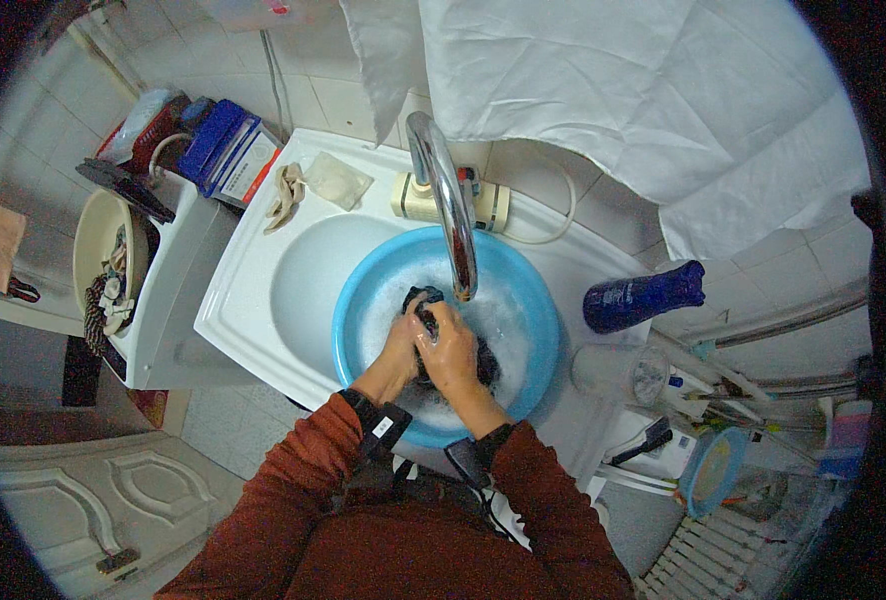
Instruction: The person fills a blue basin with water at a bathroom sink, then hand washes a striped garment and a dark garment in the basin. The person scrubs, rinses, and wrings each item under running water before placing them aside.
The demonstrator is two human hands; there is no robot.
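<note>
Both my hands are together over a round blue plastic basin (540,300) of sudsy water (506,307). My left hand (398,349) and my right hand (450,349) squeeze a wet black cloth (429,295) between them. Its upper end sticks out past my fingertips. More of the dark fabric (488,364) lies in the foam beside my right hand, though my hands and wrists hide much of it. Just above the basin curves a chrome faucet (458,225), its spout end close to my right fingers. No stream of water is visible from it.
The basin stands on a white sink (300,262). To its right are a dark blue bottle (630,298) and a clear plastic jar (615,371). A blue box (225,150) and a cream bowl with cloths (86,247) stand left. A white curtain (600,82) hangs behind.
</note>
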